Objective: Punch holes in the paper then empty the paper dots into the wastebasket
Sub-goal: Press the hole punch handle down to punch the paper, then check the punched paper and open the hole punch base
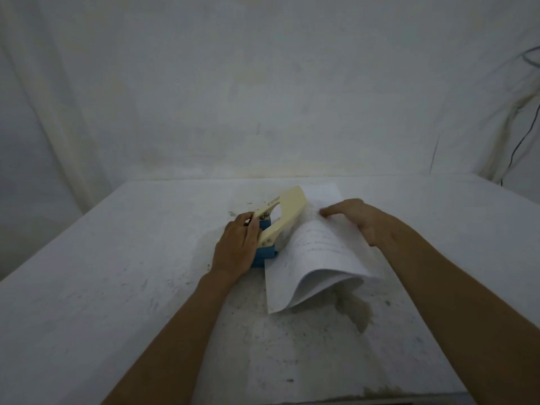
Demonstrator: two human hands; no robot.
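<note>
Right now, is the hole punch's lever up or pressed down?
Up. The cream lever angles away from the blue base; the left hand rests beside it, the right hand on the paper.

White cloth backdrop hung behind, creased and faintly stained. White surface below, scuffed with dark specks and a grey smear near the front. Thin dark cables trailing at far right. Dim, even, bluish light.
</note>
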